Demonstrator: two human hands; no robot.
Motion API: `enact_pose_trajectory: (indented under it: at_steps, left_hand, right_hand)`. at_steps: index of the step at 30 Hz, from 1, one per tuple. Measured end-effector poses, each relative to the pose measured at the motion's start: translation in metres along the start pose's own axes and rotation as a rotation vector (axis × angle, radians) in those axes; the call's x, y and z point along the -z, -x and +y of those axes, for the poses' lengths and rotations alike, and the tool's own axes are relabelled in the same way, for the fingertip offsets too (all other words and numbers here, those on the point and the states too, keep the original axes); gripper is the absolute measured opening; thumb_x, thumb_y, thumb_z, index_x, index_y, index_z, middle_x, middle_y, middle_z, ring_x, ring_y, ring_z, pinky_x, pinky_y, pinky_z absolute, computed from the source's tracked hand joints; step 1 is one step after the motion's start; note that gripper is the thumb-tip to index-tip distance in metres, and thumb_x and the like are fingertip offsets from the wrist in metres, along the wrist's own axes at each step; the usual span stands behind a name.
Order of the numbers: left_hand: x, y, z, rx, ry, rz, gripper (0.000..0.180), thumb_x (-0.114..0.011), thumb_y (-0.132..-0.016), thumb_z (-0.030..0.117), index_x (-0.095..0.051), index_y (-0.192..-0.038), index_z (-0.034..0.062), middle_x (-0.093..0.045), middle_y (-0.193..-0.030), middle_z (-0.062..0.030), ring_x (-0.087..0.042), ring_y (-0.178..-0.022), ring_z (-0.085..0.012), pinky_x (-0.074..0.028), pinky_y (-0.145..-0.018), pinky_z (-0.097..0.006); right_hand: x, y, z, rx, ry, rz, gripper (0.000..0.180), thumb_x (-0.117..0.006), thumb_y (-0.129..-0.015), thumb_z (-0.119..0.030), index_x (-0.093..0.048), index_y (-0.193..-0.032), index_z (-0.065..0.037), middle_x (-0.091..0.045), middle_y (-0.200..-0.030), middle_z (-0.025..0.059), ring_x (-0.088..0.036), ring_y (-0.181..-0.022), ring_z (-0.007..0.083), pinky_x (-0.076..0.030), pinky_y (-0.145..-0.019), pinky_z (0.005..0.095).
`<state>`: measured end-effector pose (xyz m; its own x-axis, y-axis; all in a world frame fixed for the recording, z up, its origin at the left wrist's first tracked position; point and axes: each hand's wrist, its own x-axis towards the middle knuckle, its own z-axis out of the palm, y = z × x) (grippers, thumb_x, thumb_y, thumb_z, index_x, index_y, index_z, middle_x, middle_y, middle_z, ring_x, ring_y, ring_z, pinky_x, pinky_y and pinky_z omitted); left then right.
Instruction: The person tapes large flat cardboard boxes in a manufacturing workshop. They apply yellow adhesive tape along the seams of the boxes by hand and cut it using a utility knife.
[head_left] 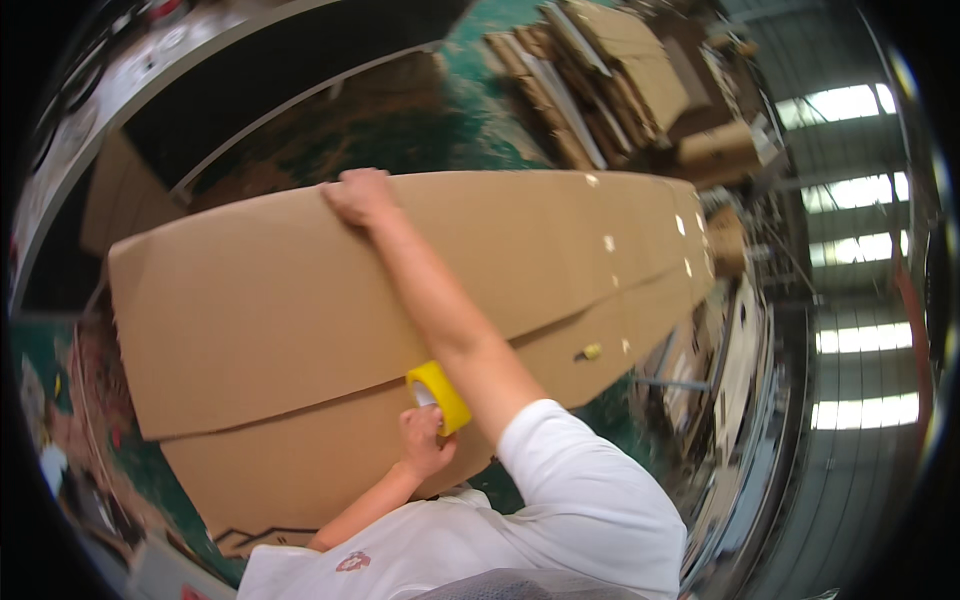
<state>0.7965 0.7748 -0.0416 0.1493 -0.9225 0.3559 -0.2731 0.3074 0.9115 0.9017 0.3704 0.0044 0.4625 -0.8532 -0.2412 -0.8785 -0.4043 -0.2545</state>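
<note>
A big brown sheet of cardboard (240,310) lies in front of the person, and it takes up most of the view. The left hand (426,446) pinches a yellow tape roll (450,402) at its near side, with the fingers pressed on the ring. The roll is right over the cardboard, next to the right arm, near the long edge where the upper part lies over the lower part. The right hand (360,197) is far out on the back edge of the cardboard, its fingers bent and close together; I cannot tell if they nip the edge or only push on it. The job looks only partly done to me. The upper part lies flat over the lower part, and there are small white bits (608,243) on the right end, but they are too small for me to say if they are tape. I can see no yellow strip along the long edge, so that edge seems left to do. A little yellow and black thing (590,352) sits on the lower part, to the right of the arm. Behind, a pile of flat boards (560,90) stands by the green floor (478,110).
</note>
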Motion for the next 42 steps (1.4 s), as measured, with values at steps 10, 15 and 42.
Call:
enact_pose_trajectory:
  at_steps: [10,15,42]
  left_hand:
    - [-0.031,0.039,0.003,0.047,0.101,-0.106,0.086,-0.078,-0.076,0.008,-0.035,-0.150,0.0055,-0.058,-0.109,-0.0144,-0.055,-0.094,-0.0323,-0.040,-0.091,-0.047]
    - [0.003,0.032,0.002,0.189,0.297,-0.026,0.080,-0.072,-0.086,0.012,-0.031,-0.155,0.0067,-0.039,-0.149,-0.0213,-0.050,-0.128,-0.0360,-0.042,-0.104,-0.042]
    - [0.029,0.054,0.044,-0.110,-0.992,-0.547,0.087,-0.044,-0.097,0.061,-0.021,-0.160,0.0066,-0.017,-0.169,-0.0125,-0.011,-0.157,-0.0258,-0.003,-0.126,-0.053]
  right_hand:
    - [-0.031,0.130,0.064,0.106,-0.173,0.110,0.055,-0.060,-0.090,-0.052,-0.068,-0.123,-0.009,-0.064,-0.130,0.0129,-0.059,-0.121,0.0334,-0.043,-0.107,0.0453]
    - [-0.030,0.322,0.021,0.029,-0.478,0.426,0.055,-0.066,-0.088,-0.052,-0.067,-0.122,-0.008,-0.066,-0.125,0.0150,-0.059,-0.121,0.0334,-0.048,-0.102,0.0437]
    - [-0.279,0.637,0.039,-0.533,-1.088,0.124,0.055,-0.069,-0.092,-0.050,-0.069,-0.108,0.003,-0.074,-0.097,0.0195,-0.070,-0.088,0.0318,-0.052,-0.080,0.0419]
